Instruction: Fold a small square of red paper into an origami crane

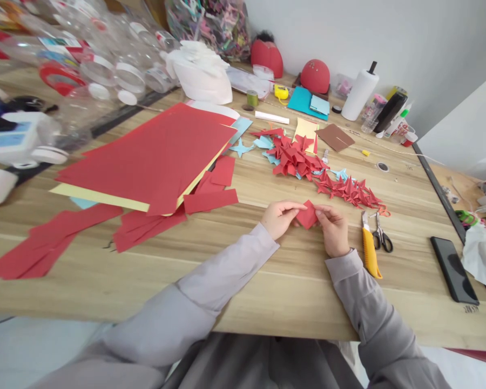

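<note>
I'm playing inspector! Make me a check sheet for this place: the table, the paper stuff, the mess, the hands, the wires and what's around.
Surface: wood-grain table
Paper things: small red piece in hand; red stars beyond; red sheets to the left
Clutter: yellow-handled cutter, scissors, phone, plastic bottles
Hands: left hand and right hand both pinch the small red piece
Cables: cannot tell; too small
Surroundings: pale wall behind

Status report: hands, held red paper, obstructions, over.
Left hand, right hand pinching small diamond-shaped red paper between them. Yellow-handled cutter, black-handled scissors right of hands, not blocking.
</note>
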`<state>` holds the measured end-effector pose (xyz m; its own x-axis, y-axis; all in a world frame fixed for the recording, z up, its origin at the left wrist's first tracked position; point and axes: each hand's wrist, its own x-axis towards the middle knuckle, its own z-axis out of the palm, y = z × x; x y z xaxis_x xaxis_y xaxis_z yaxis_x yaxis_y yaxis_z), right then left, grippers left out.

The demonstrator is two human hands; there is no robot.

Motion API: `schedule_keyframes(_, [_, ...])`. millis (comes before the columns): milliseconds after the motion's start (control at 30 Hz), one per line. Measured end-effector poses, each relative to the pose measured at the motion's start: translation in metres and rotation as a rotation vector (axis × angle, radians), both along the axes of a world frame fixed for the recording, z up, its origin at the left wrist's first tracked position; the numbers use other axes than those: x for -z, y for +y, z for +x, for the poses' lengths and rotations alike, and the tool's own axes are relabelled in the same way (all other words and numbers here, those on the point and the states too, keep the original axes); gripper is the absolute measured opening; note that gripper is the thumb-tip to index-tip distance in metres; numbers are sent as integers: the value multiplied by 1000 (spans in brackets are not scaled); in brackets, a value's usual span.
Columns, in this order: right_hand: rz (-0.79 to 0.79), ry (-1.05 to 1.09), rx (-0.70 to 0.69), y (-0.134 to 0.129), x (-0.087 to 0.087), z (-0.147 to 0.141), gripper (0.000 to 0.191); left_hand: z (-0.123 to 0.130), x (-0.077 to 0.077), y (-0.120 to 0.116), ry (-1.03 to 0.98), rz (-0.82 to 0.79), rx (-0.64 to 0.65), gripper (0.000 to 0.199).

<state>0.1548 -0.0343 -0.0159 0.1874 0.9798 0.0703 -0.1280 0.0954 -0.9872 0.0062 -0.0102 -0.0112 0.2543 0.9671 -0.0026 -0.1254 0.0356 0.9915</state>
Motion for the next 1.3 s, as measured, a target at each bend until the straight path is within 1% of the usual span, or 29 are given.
schedule_keyframes(67, [-22, 20, 15, 1, 1, 1, 17, 0, -3, -2, -6, 13, 12, 24])
schedule_keyframes(233, [-52, 44, 47, 2, 4, 4, 17, 2, -6, -4, 13, 165, 11, 26])
schedule_keyframes(300, [-52, 59, 38, 2, 3, 5, 16, 3, -5, -3, 17, 168, 11, 25])
schedule_keyframes(433, [-57, 91, -26, 0, -1, 3, 16, 3, -6, -2, 25, 104, -45, 23])
schedule_keyframes(567, [-54, 80, -96, -4, -9, 0, 19, 2, -10, -2, -88, -70, -36, 29])
schedule_keyframes(667, [-36, 49, -142, -5, -12, -1, 25, 1, -12, -1, -146, -131, -58, 30])
schedule_keyframes(767, [-47, 39, -153, -5, -12, 0, 28, 0, -11, 0, -207, -162, -84, 31])
schedule_keyframes(900, [-73, 88, -141, -4, -11, 1, 26, 1, -10, 1, -312, -231, -44, 33])
schedule_keyframes(1100, [-106, 141, -116, -2, -14, 2, 23, 0, -11, 0, -346, -264, -7, 35])
schedule_keyframes(1300, [-114, 155, -95, -2, -13, 2, 21, 0, -9, 0, -315, -223, 13, 39])
